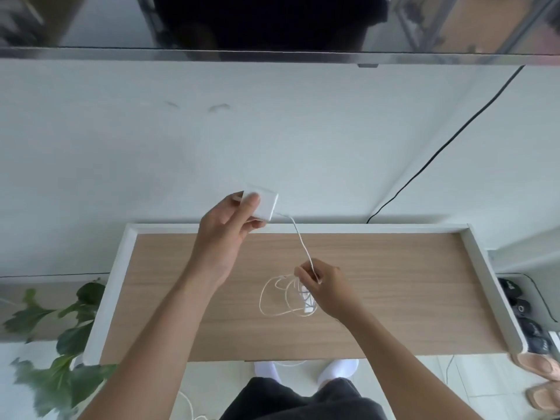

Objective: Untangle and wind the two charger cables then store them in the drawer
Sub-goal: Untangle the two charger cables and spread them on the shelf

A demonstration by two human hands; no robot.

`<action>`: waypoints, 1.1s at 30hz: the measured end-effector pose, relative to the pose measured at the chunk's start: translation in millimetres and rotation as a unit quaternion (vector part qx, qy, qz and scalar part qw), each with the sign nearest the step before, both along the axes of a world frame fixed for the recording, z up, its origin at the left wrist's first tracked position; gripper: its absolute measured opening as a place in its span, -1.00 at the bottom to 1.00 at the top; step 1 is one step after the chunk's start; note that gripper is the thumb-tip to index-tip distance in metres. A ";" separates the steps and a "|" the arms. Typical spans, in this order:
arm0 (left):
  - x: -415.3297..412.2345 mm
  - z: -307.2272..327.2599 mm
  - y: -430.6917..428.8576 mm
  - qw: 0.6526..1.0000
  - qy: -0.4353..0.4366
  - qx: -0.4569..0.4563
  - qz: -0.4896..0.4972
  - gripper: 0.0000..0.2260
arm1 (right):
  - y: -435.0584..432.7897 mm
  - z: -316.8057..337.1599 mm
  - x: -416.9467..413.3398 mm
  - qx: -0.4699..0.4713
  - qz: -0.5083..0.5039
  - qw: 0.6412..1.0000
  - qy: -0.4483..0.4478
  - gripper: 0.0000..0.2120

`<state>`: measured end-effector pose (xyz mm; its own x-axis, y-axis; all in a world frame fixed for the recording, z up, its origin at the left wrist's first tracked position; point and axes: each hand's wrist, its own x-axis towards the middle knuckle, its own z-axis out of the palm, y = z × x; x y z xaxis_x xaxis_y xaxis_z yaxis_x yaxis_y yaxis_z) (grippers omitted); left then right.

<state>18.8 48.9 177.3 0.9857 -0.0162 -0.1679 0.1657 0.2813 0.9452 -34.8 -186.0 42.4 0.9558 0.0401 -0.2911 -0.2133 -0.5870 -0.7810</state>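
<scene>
White wall behind, with one black cord [448,140] running down to the desk [394,298]. One plant [69,328] stands left, two sandals [542,386] right. Left hand [225,234] grips one charger [263,204], raised. Its cable [303,247] drops to the right hand [327,286], which pinches it above loose loops [272,298] on the wood.

Table [394,228] centre, raised rim along left, back and right sides. Left hand [225,228] above back rim, left of centre, grips charger block [266,204]. Cable [303,244] runs from block down and right to right hand [325,283], which pinches it over table middle. Cable loops [263,295] on tabletop, beneath and left of right hand (part hidden by it). Plant [69,328] left of table, lower down. Shoes [524,313] right of table. Wall cord [448,140] drops behind back rim, right of centre. Feet [339,369] below near edge.
</scene>
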 end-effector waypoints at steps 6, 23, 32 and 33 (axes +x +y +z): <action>4.7 7.8 23.9 0.993 0.023 -0.107 0.051 -0.84 | -9.9 -12.1 11.0 -0.082 -0.030 0.995 0.044 -0.64; -40.2 -188.8 78.9 0.804 0.357 -0.396 0.264 -0.65 | 22.6 2.1 2.5 -0.029 0.191 0.981 0.006 -0.74; -48.1 -195.7 81.1 0.800 0.374 -0.392 0.258 -0.60 | 65.0 -14.5 1.3 -0.097 0.282 0.954 -0.038 -0.74; -48.2 -189.9 79.1 0.804 0.371 -0.395 0.244 -0.63 | 67.5 -15.5 1.9 -0.100 0.279 0.955 -0.036 -0.74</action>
<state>-29.4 128.0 -12.7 0.5400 -0.0480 -0.8403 0.2900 0.9479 0.1322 -32.9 -118.5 26.9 0.8202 0.4986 -0.2804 0.2253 -0.7322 -0.6427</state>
